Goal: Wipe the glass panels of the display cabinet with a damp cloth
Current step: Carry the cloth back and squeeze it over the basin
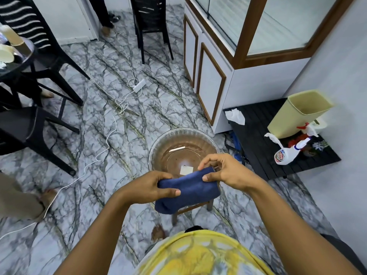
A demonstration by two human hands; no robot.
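A folded dark blue cloth (188,192) is held between both hands just above the near rim of a glass bowl (158,143) of water that stands on a small wooden stool (193,208). My left hand (148,188) grips the cloth's left end, thumb on top. My right hand (224,172) pinches its right end with thumb and fingers. The display cabinet (238,54), with brown wooden frame and glass panels (284,24), stands at the upper right, well beyond the hands.
Black chairs (49,62) and a round table stand at left, another chair (153,26) at the back. White cables and a power strip (139,85) lie on the marble floor. At right a black mat (264,147) holds spray bottles (286,152), a beige bin (299,114) and a tissue. Other people's feet are at left and back.
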